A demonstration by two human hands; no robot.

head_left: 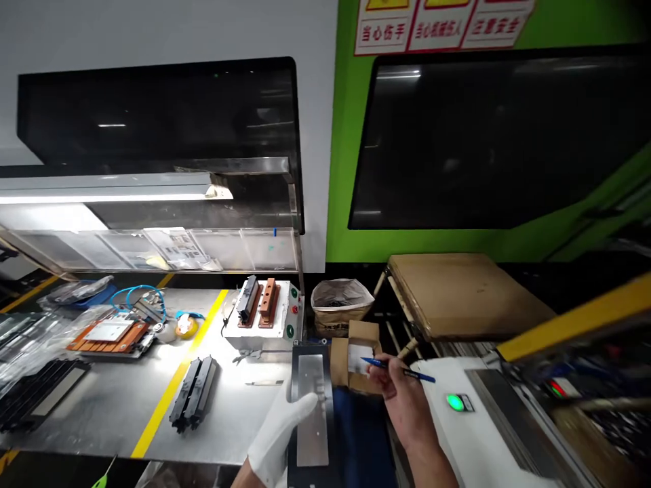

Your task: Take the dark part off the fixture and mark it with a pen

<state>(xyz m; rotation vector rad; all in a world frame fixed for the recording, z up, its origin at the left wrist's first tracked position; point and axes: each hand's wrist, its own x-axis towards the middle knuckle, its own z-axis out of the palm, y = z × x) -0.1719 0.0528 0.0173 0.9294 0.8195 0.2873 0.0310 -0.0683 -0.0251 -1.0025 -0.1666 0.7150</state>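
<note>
**Gloved left hand (pixel 283 434) on a black-framed plate (pixel 310 407), blue pen (pixel 401 370) in the bare right hand (pixel 399 401)**

We found the black-framed plate, with its silvery panel, upright in view just past the edge of the tabletop (pixel 116 407), the white glove pressed against its lower left side. The fingers lay spread and fairly flat, so we could not tell whether that hand truly gripped the plate or only steadied it. The right hand was narrowly closed on the pen, which it held crosswise above an open cardboard box (pixel 359 359) with white paper (pixel 360 359) inside. We saw no contact between the pen's tip and the paper, and no marks that we could make out.

Nearby, a lit green button (pixel 456 402) glowed on a white machine housing (pixel 447 434). On the steel tabletop, a black bar assembly (pixel 193 393) lay beside a yellow floor-style stripe (pixel 175 386), while a copper-and-black fixture (pixel 262 312) sat on a white control box (pixel 274 332). An orange tray (pixel 109 339) lay further left. As things lay, these pieces sat apart from the plate, and nothing showed them joined to it.
</note>
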